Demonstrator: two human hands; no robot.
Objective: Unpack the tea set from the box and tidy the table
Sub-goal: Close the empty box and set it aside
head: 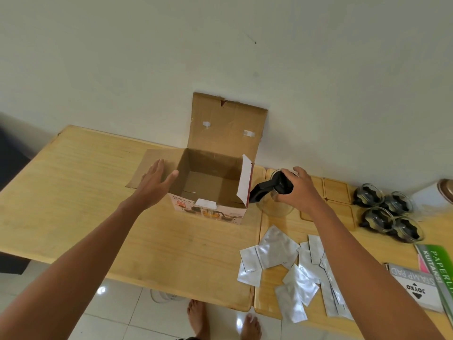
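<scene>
An open cardboard box point(210, 212) stands in the middle of the wooden table point(81, 185), its flaps up and its inside looking empty. My left hand point(157, 179) hovers flat with fingers apart beside the box's left wall, holding nothing. Just right of the box, my right hand point(297, 187) grips the top of a glass teapot point(275, 206) with a black lid and handle, which rests on the table. Several glass cups with black holders point(387, 214) are grouped further right.
Several silver foil sachets point(291, 268) lie scattered near the front edge. Wooden coasters point(337, 188) sit behind the teapot. A stamp pad box point(414, 288) and a green receipt book point(438, 266) lie at the right. A white container point(434, 197) stands by the wall.
</scene>
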